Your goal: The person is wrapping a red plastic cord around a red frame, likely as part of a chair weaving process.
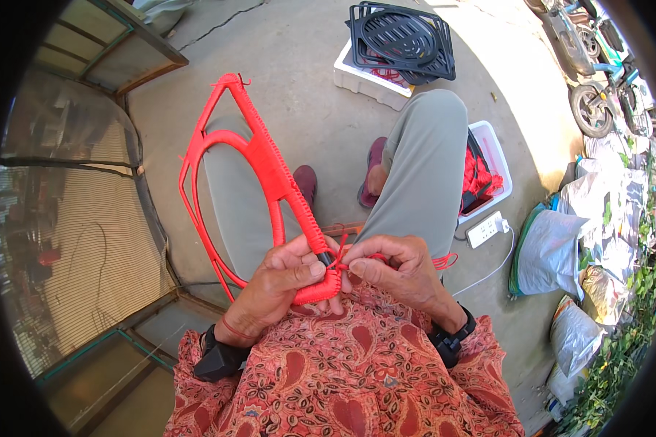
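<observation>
Concrete floor [291, 73] spreads below; left hand [273, 284] curls around the frame [264, 164], right hand [401, 273] pinches cord [344, 239]: apparently wrapping, which calls for taut pulling.

The frame [266, 166] lies over the left leg [229, 197], a bin [498, 151] beside the right leg [424, 160].

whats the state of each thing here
Red frame: mostly wrapped, short black stretch bare
Left hand: gripping the red frame
Right hand: pinching red cord
Black frames: stacked on open white box
White bin: open, partly filled
Power strip: lying flat
Two-wheelers: parked
Sacks: bulging
</observation>
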The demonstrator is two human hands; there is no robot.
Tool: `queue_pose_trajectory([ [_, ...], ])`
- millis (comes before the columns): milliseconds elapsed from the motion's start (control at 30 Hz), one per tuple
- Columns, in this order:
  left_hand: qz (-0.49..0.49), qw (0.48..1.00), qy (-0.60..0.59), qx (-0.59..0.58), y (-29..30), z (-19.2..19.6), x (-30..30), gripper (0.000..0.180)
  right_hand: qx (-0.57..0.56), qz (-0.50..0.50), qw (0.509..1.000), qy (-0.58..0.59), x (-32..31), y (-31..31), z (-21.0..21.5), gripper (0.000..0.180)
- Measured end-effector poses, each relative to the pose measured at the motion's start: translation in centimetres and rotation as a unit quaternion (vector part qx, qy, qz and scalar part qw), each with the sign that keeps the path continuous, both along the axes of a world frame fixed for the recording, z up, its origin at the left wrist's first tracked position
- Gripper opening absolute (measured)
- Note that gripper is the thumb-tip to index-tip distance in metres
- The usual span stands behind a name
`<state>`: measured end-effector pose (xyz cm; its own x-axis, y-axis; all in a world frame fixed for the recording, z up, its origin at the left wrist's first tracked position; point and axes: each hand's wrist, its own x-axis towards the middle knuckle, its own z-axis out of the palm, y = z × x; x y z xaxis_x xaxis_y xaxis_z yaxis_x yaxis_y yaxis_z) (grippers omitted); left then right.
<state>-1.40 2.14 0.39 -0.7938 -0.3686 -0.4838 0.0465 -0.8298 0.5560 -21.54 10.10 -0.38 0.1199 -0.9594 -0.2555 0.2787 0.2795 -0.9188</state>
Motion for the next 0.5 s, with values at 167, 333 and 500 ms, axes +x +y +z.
queue_pose_trajectory([
  [167,0.017,0.999,-0.035,-0.013,0.2,0.6,-0.4,0.039,0.005,-0.008,1.000,-0.008,0.1,0.1,0.0,0.015],
  [333,0.008,1.000,-0.026,-0.008,0.1,0.6,-0.2,0.039,-0.007,-0.017,1.000,-0.010,0.2,0.1,0.1,0.015],
  [500,0.014,0.999,-0.041,0.009,0.3,0.9,-0.6,0.035,-0.025,-0.040,0.995,0.086,0.4,0.1,-0.3,0.013],
])
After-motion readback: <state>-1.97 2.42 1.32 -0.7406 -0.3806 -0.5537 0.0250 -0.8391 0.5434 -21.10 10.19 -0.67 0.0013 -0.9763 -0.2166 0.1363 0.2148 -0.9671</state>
